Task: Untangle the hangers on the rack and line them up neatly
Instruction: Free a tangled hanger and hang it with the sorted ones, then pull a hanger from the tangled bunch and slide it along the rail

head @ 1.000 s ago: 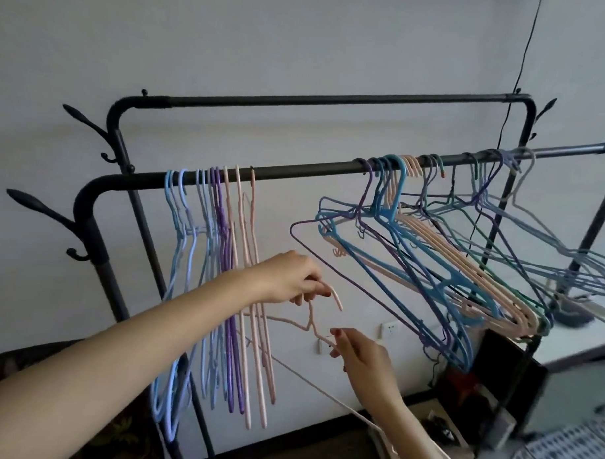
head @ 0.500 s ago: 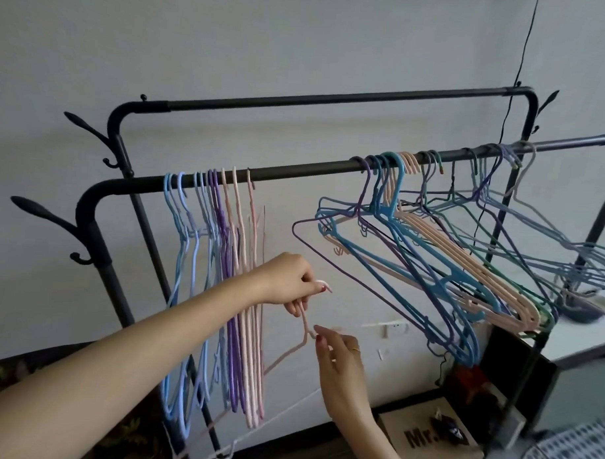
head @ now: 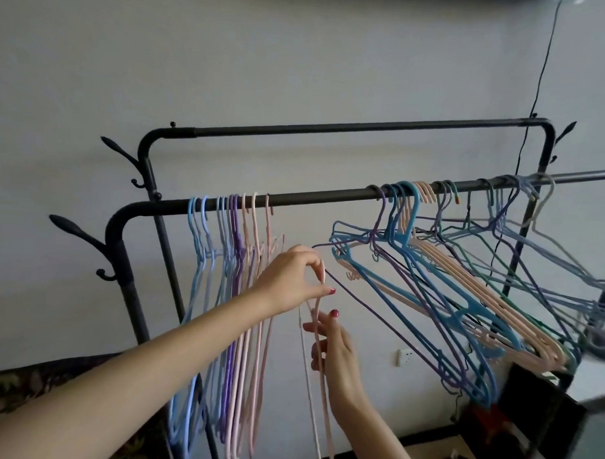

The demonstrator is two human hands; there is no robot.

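Pink hanger (head: pixel 319 336) vertical btwn hands, hook up.

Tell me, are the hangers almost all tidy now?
Not yet. A neat row of blue, purple and pink hangers already hangs straight at the left end of the front rail. Right now the left hand pinches the hook of a pink hanger, off the rail, and the right hand holds it lower down. The big tangled bunch on the right is still left.
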